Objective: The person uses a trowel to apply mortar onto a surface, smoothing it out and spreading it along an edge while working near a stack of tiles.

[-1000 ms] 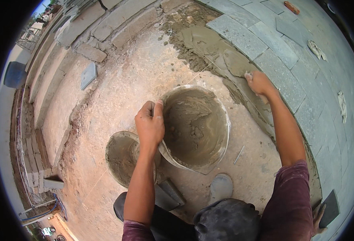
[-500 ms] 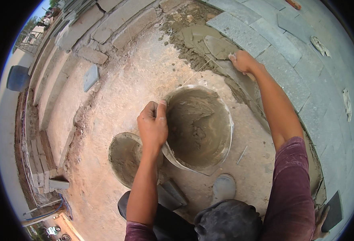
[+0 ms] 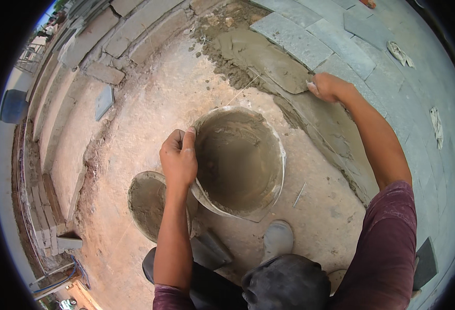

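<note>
My left hand [image 3: 178,160] is closed on the left rim of a large bucket [image 3: 281,155] with wet grey mortar coating its inside. At the upper right, my right hand [image 3: 331,88] is closed round a trowel; its handle is hidden in my fingers. The mortar-smeared trowel blade [image 3: 288,80] lies against a bed of wet mortar [image 3: 336,124] beside the laid grey slabs [image 3: 292,41]. A thin string [image 3: 245,88] runs across near the mortar edge.
A smaller mortar-coated bucket [image 3: 147,201] stands left of the large one. A grey boot [image 3: 278,240] and a dark rounded shape [image 3: 289,284] are below. A dark tile [image 3: 426,263] is at the lower right. Gloves [image 3: 400,53] lie on the paving. Stone steps [image 3: 57,119] rise at left.
My right hand has drawn the trowel rightward and slightly down over the mortar. Mortar inside the large bucket looks smoother and lower. The view has shifted, moving the surroundings left.
</note>
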A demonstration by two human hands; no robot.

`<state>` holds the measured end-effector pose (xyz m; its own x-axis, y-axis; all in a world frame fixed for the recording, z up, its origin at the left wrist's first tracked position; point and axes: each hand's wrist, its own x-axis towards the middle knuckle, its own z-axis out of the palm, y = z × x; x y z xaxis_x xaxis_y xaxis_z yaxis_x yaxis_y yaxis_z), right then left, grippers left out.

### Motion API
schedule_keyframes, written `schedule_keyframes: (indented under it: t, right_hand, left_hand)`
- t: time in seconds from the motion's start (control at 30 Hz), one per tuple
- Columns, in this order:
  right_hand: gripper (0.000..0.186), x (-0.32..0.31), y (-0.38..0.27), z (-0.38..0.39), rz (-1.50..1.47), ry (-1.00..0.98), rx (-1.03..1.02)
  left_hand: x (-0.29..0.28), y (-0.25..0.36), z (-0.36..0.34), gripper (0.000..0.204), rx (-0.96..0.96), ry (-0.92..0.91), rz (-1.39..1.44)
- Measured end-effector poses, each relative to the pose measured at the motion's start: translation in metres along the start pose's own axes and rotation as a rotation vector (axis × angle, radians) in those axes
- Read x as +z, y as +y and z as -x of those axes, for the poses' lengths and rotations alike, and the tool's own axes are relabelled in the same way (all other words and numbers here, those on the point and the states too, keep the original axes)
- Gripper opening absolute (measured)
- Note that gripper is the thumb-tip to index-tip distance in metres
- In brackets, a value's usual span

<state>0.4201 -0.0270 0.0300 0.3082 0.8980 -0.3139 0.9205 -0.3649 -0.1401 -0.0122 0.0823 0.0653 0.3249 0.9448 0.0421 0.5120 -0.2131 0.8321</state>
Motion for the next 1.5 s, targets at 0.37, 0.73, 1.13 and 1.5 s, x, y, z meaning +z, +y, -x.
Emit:
schedule_keyframes:
  t: [0.37,0.73,1.13,1.5]
  right_hand:
    - [0.049,0.011,-0.040,-0.022,-0.300,0.142,0.141]
    - [0.048,-0.021,-0.063,-0.091,-0.324,0.005,0.204]
    - [0.045,-0.017,-0.057,-0.096,-0.369,0.000,0.172]
    - [0.049,-0.009,-0.053,-0.052,-0.317,-0.060,0.178]
  left_hand:
    - [0.014,0.026,0.004,0.044,0.018,-0.033,-0.016]
    - [0.020,0.033,0.001,0.041,-0.027,-0.068,0.013]
    - [0.022,0.034,-0.008,0.042,-0.026,-0.090,0.058]
    - [0.011,0.018,-0.008,0.043,-0.011,-0.075,0.024]
